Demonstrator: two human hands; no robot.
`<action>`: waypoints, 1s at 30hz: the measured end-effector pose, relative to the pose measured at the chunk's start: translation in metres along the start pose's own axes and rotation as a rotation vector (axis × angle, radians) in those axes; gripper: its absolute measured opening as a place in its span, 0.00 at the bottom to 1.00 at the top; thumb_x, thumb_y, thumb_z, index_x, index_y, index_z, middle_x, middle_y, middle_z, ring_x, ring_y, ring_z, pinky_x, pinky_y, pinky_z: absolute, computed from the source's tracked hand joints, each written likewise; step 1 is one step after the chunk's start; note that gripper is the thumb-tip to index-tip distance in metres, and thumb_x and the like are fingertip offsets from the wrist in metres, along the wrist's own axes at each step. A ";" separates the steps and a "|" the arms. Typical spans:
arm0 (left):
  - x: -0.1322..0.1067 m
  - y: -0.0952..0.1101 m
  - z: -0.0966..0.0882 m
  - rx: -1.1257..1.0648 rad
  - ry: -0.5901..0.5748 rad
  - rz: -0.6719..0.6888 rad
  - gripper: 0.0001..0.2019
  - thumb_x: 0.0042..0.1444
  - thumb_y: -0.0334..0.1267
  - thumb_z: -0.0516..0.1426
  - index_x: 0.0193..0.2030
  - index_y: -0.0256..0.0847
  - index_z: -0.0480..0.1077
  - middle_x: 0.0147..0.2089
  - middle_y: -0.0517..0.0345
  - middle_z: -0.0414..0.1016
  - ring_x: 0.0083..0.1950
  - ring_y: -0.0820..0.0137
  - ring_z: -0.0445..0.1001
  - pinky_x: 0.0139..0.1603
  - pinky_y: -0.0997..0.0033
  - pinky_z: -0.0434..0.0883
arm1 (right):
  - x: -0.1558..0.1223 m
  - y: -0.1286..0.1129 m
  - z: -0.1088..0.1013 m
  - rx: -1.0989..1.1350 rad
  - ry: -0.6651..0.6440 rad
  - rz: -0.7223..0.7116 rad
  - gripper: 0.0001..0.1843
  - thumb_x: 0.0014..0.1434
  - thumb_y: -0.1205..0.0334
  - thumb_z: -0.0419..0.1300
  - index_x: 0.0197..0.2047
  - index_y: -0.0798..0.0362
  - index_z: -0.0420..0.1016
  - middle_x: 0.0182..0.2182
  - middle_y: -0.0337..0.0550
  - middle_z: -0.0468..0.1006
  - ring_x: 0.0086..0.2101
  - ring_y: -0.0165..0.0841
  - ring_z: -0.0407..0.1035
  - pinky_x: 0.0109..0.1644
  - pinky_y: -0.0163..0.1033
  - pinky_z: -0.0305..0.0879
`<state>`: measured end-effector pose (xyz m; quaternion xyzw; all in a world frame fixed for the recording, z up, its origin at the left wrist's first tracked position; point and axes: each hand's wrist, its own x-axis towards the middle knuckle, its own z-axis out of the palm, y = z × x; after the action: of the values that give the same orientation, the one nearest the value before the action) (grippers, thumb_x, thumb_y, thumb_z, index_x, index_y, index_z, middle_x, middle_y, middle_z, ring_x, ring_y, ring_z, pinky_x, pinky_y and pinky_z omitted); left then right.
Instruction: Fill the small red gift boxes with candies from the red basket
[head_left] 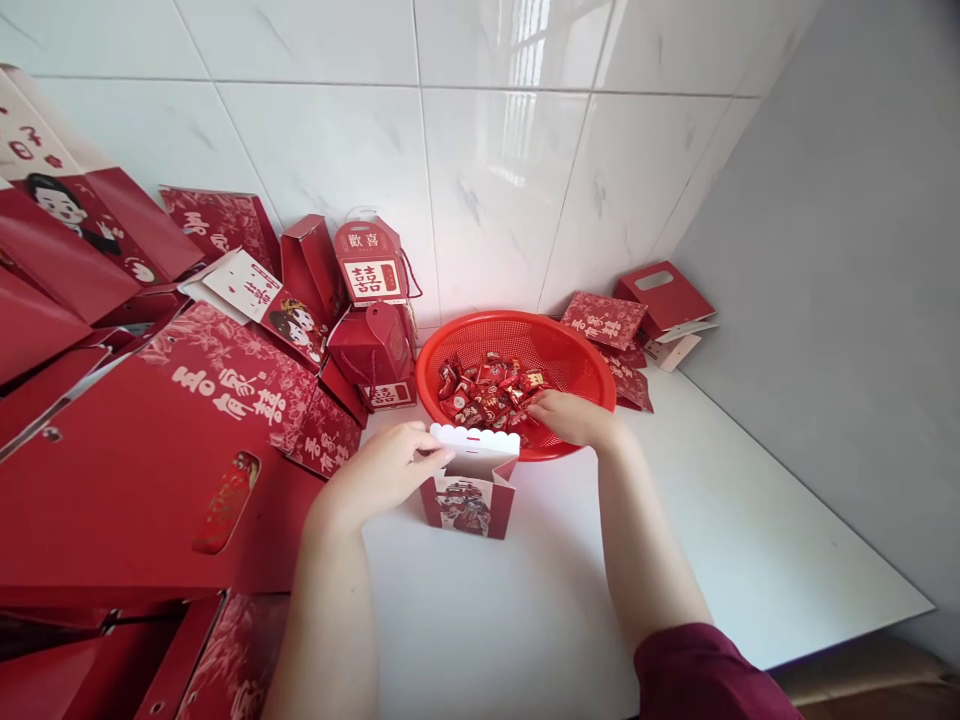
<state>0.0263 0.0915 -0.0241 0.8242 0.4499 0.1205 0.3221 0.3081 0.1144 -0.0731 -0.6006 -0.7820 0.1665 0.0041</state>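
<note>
"while our left hand (401, 465) pinches the white scalloped flap of the small box (469, 508), what is our right hand (574, 418) doing?"

"it reaches over the near right rim of the red basket (517, 335), its fingers among the wrapped sweets (491, 375). we cannot tell whether they are clamped on one."

"and the box?"

"upright on the white table (555, 580), mid-scene, just on the near side of the basket. we cannot tell whether the two touch."

"what could go wrong for us?"

"a hard tug on that flap could tip or crease the box, since it looks like light card. if our right wrist leaned on the rim, the basket might tilt and spill sweets. a knock from our left elbow could topple the heaped red boxes (135, 470)."

"and the room around us?"

"the table looks smooth and pale. white tiles (322, 140) line the far wall, a plain grey surface (840, 250) rises on the right, and more red boxes (664, 300) lie at the far right."
</note>
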 end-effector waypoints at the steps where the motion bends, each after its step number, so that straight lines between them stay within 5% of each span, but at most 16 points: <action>1: -0.001 0.000 -0.001 -0.002 -0.016 0.004 0.13 0.57 0.44 0.54 0.35 0.45 0.80 0.41 0.55 0.77 0.39 0.64 0.75 0.38 0.71 0.68 | -0.004 0.001 -0.003 0.007 0.015 0.009 0.17 0.66 0.59 0.50 0.43 0.56 0.79 0.42 0.53 0.79 0.45 0.41 0.71 0.49 0.39 0.64; 8: -0.008 0.010 0.000 -0.024 -0.137 0.048 0.14 0.52 0.34 0.55 0.39 0.51 0.81 0.45 0.62 0.79 0.42 0.65 0.77 0.40 0.73 0.69 | -0.024 -0.006 -0.015 0.215 0.232 0.066 0.18 0.67 0.60 0.48 0.42 0.55 0.79 0.40 0.52 0.79 0.45 0.42 0.71 0.48 0.41 0.64; 17: -0.012 0.014 -0.002 0.091 -0.169 0.056 0.12 0.53 0.38 0.56 0.40 0.55 0.81 0.35 0.61 0.77 0.34 0.67 0.74 0.32 0.73 0.64 | -0.001 -0.032 -0.001 0.210 -0.105 -0.104 0.21 0.67 0.61 0.47 0.33 0.54 0.79 0.37 0.49 0.80 0.36 0.37 0.72 0.41 0.38 0.62; 23: -0.007 0.017 -0.002 0.090 -0.033 0.017 0.07 0.53 0.36 0.56 0.34 0.48 0.77 0.36 0.61 0.75 0.35 0.68 0.73 0.34 0.72 0.63 | 0.017 -0.032 0.014 0.363 -0.179 -0.080 0.22 0.65 0.53 0.51 0.60 0.44 0.71 0.58 0.40 0.72 0.53 0.37 0.69 0.52 0.35 0.64; 28: -0.006 0.019 -0.001 0.042 -0.021 -0.035 0.16 0.50 0.34 0.58 0.47 0.48 0.71 0.41 0.62 0.76 0.39 0.67 0.73 0.36 0.73 0.64 | 0.023 -0.028 0.021 0.310 -0.254 0.000 0.22 0.64 0.49 0.50 0.43 0.53 0.82 0.45 0.50 0.80 0.42 0.41 0.73 0.44 0.38 0.65; 30: -0.005 0.020 0.000 0.035 -0.058 -0.042 0.13 0.52 0.36 0.56 0.45 0.47 0.73 0.39 0.62 0.76 0.37 0.68 0.73 0.35 0.73 0.62 | 0.024 -0.028 0.021 0.291 -0.264 0.015 0.24 0.64 0.48 0.51 0.38 0.56 0.82 0.41 0.53 0.81 0.39 0.41 0.73 0.41 0.38 0.64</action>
<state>0.0366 0.0800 -0.0112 0.8234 0.4594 0.0818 0.3229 0.2703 0.1253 -0.0903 -0.5723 -0.7390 0.3552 -0.0130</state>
